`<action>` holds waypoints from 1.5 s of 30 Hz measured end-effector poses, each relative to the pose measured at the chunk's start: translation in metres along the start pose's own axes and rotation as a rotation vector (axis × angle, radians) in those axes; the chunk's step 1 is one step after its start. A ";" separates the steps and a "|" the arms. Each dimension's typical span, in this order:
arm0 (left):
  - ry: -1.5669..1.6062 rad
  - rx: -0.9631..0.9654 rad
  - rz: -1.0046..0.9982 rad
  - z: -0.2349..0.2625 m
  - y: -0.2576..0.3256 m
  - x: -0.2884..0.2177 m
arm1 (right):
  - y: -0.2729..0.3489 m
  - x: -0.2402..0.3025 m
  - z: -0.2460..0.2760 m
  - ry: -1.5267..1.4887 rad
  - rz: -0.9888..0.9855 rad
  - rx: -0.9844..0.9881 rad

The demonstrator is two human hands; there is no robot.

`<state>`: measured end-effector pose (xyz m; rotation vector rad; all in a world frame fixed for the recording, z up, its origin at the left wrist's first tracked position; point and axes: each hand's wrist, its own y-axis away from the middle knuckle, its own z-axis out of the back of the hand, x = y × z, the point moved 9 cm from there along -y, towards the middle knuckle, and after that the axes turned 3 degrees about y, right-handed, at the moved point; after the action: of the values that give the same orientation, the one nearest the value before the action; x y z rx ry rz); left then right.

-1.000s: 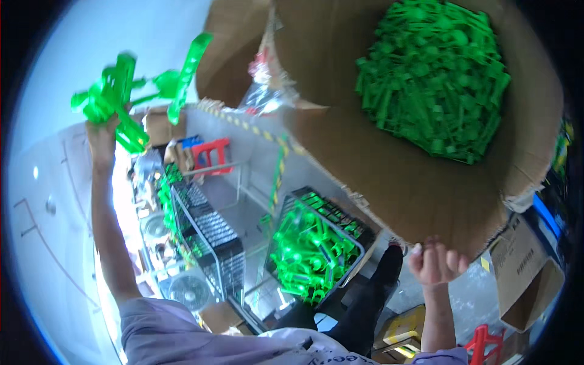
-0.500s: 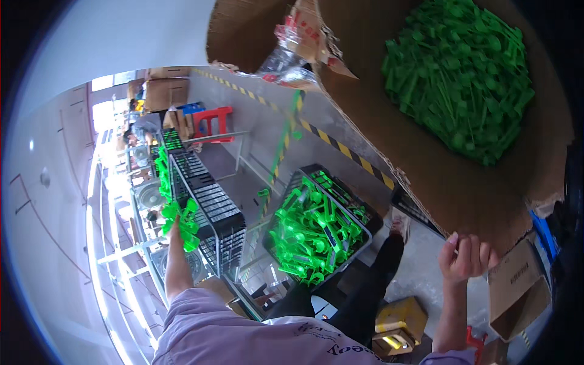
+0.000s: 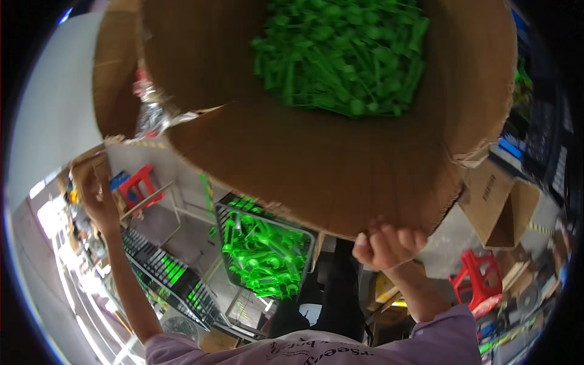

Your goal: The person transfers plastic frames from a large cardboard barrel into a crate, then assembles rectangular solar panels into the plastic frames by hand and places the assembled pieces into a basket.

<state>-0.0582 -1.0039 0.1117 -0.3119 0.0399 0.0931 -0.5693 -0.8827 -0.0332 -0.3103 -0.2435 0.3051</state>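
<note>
Left arm: reaching far forward and out, elbow nearly straight, forearm bare below a lilac sleeve [image 3: 176, 350]. Left hand [image 3: 97, 188] raised at the arm's end, out past the left end of the carton's near edge [image 3: 365, 234]; finger pose too blurred to read. Right arm: elbow bent, forearm short in view, slanting inward. Right hand [image 3: 390, 245] at the near edge, right of its middle, fingers curled over it, knuckles bunched.
</note>
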 end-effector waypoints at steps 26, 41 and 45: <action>0.871 0.789 0.840 -0.639 0.075 -0.293 | 0.059 0.012 -0.003 0.049 0.099 -0.137; 1.107 0.734 0.474 -0.657 0.079 -0.258 | 0.072 0.016 0.006 0.033 0.047 -0.214; 1.147 0.791 0.522 -0.652 0.098 -0.292 | 0.069 0.007 -0.002 0.024 0.088 -0.158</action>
<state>-0.3743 -1.1373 -0.5223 0.4822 1.2691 0.3925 -0.5799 -0.8182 -0.0568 -0.4817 -0.2312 0.3691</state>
